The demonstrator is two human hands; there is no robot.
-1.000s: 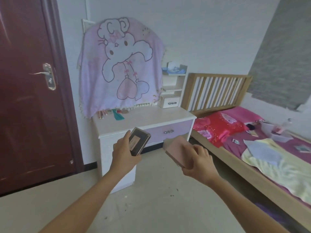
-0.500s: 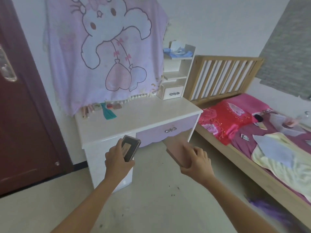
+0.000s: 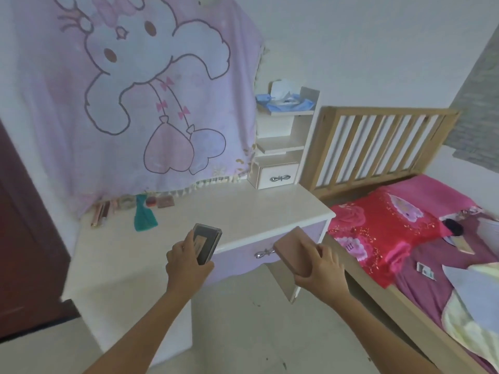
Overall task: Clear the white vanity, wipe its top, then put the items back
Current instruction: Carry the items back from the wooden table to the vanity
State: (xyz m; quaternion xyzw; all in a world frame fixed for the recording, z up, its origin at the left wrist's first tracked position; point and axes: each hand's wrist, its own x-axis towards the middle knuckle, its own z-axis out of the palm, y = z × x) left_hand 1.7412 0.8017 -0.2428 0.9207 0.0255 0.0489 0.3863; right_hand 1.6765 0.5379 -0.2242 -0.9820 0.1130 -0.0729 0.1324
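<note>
At frame centre, the left hand [image 3: 186, 265] is gripping a dark rectangular case [image 3: 206, 245] and the right hand [image 3: 321, 268] a flat pink box [image 3: 294, 249] at the front edge of the white vanity [image 3: 243, 209], seemingly returning items, with small cosmetics [image 3: 151, 202] already lying at its rear left.

One wide-angle head-worn view looks forward and down from close before the white vanity [image 3: 243, 211], facing its front and the wall [image 3: 351, 49] behind; the left hand [image 3: 186, 263] gripping a dark case [image 3: 206, 242] and right hand [image 3: 321, 268] gripping a pink box [image 3: 293, 248] show at the vanity's front edge
</note>
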